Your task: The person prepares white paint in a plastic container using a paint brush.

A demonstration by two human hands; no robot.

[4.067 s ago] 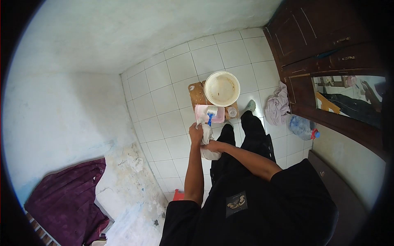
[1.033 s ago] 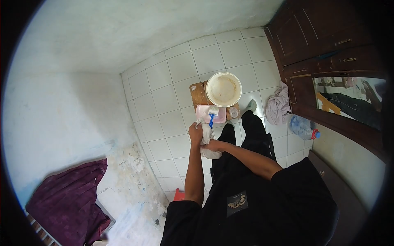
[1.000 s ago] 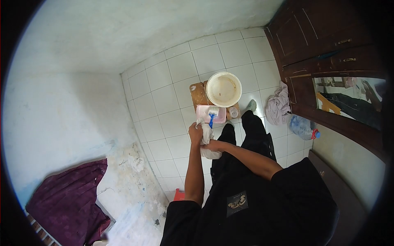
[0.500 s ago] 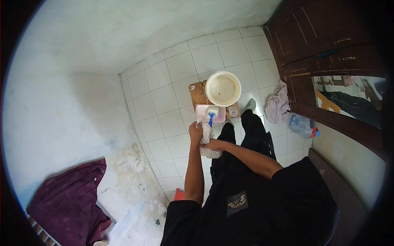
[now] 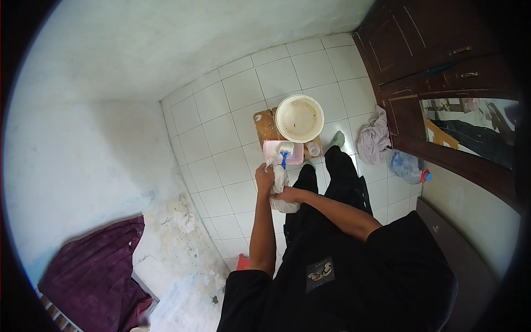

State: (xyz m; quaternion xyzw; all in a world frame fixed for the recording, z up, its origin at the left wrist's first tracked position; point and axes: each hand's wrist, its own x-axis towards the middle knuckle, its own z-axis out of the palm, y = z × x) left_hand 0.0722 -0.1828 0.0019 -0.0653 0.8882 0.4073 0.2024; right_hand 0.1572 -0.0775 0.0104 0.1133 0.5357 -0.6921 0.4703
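A crumpled white bag [image 5: 285, 206] hangs in front of my legs; whether it is thin plastic or cloth is hard to tell. My left hand [image 5: 264, 177] is closed on its upper end. Lower down, my right hand [image 5: 289, 195] is closed around its middle, with the fingers partly hidden. Just beyond my hands sits a pink tray [image 5: 271, 151], and a paint brush [image 5: 285, 155] with a blue handle lies in it. Behind the tray stands a large white bucket [image 5: 300, 119]. A small clear cup [image 5: 313, 149] is beside the tray.
The tray, bucket and cup stand on a low wooden bench [image 5: 265, 127]. To the right are a pale cloth [image 5: 373, 137], a big plastic bottle [image 5: 406, 166] and a dark wooden cabinet [image 5: 409, 119]. A purple curtain [image 5: 94, 274] hangs at the left wall, near a red object [image 5: 243, 262].
The view has shifted very slightly. Both hands keep their hold on the white bag, and nothing else visibly moves.
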